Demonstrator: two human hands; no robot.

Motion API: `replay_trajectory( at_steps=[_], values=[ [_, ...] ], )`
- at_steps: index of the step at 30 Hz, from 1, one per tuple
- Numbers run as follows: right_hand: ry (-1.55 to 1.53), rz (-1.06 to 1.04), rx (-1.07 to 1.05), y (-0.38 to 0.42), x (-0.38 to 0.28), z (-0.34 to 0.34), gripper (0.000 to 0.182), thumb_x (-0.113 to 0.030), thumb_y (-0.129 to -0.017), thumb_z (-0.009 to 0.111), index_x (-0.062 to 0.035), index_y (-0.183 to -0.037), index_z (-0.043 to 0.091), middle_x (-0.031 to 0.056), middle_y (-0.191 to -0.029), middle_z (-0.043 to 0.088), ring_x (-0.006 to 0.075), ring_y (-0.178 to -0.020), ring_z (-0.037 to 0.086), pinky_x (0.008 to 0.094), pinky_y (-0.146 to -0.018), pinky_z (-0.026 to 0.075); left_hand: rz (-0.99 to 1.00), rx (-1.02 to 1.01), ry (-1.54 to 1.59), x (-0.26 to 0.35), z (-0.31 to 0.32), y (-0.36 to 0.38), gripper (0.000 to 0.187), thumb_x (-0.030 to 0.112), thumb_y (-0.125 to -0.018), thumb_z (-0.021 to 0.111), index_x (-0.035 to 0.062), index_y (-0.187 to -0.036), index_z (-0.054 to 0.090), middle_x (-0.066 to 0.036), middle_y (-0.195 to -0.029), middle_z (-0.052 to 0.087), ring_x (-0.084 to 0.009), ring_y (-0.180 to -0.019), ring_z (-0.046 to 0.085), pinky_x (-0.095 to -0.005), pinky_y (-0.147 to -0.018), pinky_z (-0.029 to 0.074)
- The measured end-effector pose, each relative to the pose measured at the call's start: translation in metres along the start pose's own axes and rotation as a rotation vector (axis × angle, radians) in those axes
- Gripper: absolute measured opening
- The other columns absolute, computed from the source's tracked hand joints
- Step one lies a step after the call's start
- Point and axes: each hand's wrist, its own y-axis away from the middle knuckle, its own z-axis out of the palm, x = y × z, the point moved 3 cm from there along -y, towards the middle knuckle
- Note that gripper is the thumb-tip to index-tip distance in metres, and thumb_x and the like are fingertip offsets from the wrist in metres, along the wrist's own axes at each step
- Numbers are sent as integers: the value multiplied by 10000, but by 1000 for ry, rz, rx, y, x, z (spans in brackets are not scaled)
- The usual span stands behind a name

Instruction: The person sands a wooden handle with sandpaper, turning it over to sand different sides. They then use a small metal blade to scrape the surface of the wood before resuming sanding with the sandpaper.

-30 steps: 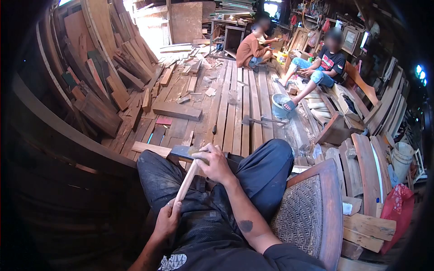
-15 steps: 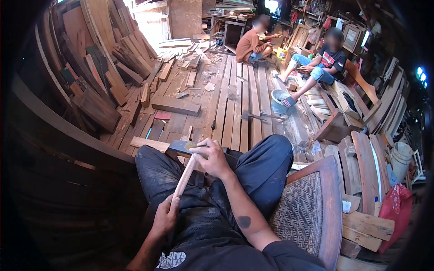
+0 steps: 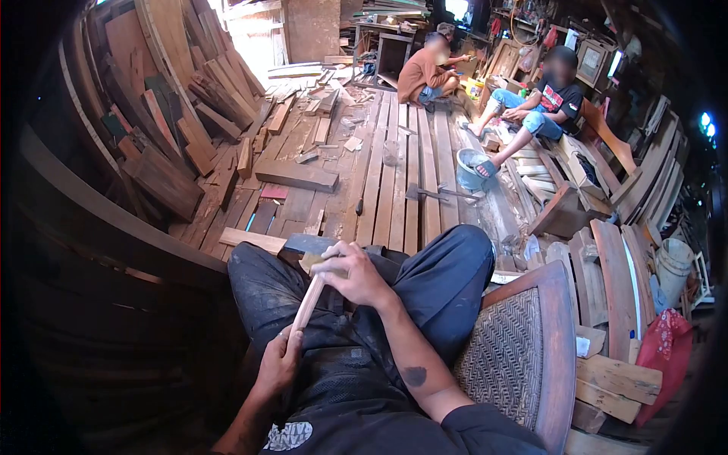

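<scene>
A pale, slightly curved wooden strip (image 3: 306,308) slants up from my lap. Closed round its lower end is my left hand (image 3: 279,362). My right hand (image 3: 355,274) is bent over the upper end, thumb and fingers pinching a yellowish piece that looks like sandpaper (image 3: 309,262) against the wood. Just beyond the fingers, between my knees, lies a dark flat-topped block (image 3: 307,244). The underside of the strip's tip is hidden by my right hand.
A woven-seat chair (image 3: 504,364) stands close on my right, beside stacked planks (image 3: 616,280). Ahead on the slatted floor lie a hammer-like tool (image 3: 426,194), a thick beam (image 3: 296,177) and a grey bucket (image 3: 472,176). Other people sit farther back. Boards (image 3: 163,121) lean at left.
My right hand has slid slightly toward me and left along the strip, with the yellowish piece. The strip's upper end has dipped a little; my left hand keeps its grip.
</scene>
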Motion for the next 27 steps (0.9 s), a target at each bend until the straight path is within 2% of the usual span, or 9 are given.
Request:
replay_trajectory(
  at_steps=[3, 4, 7, 12, 15, 20, 23, 24, 27],
  values=[
    [103, 167, 95, -13, 11, -3, 213, -238, -939, 791, -187, -1124, 884, 65, -1179, 698, 320, -1158, 612, 443, -1112, 475, -19, 9, 18, 3, 1, 2, 435, 275, -1183, 523, -28, -1474, 633, 56, -855, 547, -43, -780, 484, -261, -706, 436],
    [147, 147, 90, -12, 9, -3, 215, -240, -944, 786, -195, -1130, 884, 66, -1175, 699, 320, -1151, 616, 441, -1114, 475, -6, 10, 15, -2, 1, 1, 434, 273, -1183, 524, -28, -1476, 631, 54, -864, 553, -44, -789, 487, -259, -715, 439],
    [14, -11, -20, -1, -5, 0, 217, -208, -942, 768, -188, -1126, 882, 79, -1159, 701, 326, -1137, 625, 442, -1079, 495, -10, 5, 34, -1, 3, 1, 436, 266, -1181, 526, -31, -1484, 627, 47, -898, 573, -52, -817, 504, -262, -746, 452],
    [100, 176, 85, -13, 14, -3, 229, -225, -933, 789, -197, -1139, 884, 77, -1176, 702, 332, -1177, 614, 453, -1100, 494, 10, 18, 10, 4, 2, 2, 440, 260, -1176, 535, -33, -1492, 623, 42, -917, 588, -61, -832, 516, -271, -761, 462],
    [42, -11, 8, -3, 3, 1, 219, -208, -928, 785, -190, -1122, 885, 81, -1172, 705, 330, -1158, 621, 455, -1073, 503, 45, 34, 0, 2, 4, 0, 439, 259, -1175, 541, -32, -1493, 624, 41, -911, 588, -61, -832, 518, -273, -763, 465],
    [116, 149, 110, -14, 14, -1, 205, -215, -932, 789, -203, -1111, 889, 67, -1171, 707, 330, -1191, 620, 445, -1100, 497, -25, 14, 22, 0, 1, 1, 445, 264, -1170, 553, -34, -1492, 624, 4, -953, 633, -78, -888, 562, -280, -836, 493],
    [104, 36, 0, -5, 7, 3, 229, -179, -934, 802, -214, -1145, 884, 56, -1195, 712, 301, -1172, 614, 435, -1105, 482, 68, 39, -53, -3, 1, -1, 452, 267, -1167, 557, -41, -1492, 621, -11, -962, 648, -91, -906, 582, -284, -865, 504],
    [11, 6, -63, -2, -1, 5, 230, -175, -936, 798, -218, -1143, 885, 58, -1200, 714, 300, -1166, 616, 438, -1098, 488, 64, 41, -42, -3, 2, -1, 449, 265, -1166, 557, -40, -1490, 622, -15, -954, 648, -93, -902, 583, -287, -861, 506],
    [50, 45, 7, -7, 13, 0, 235, -173, -929, 804, -212, -1146, 885, 61, -1202, 708, 300, -1183, 611, 436, -1111, 479, 87, 46, -36, -4, 2, 0, 442, 259, -1163, 561, -36, -1485, 626, -25, -932, 650, -97, -887, 585, -293, -847, 509]
  ],
)
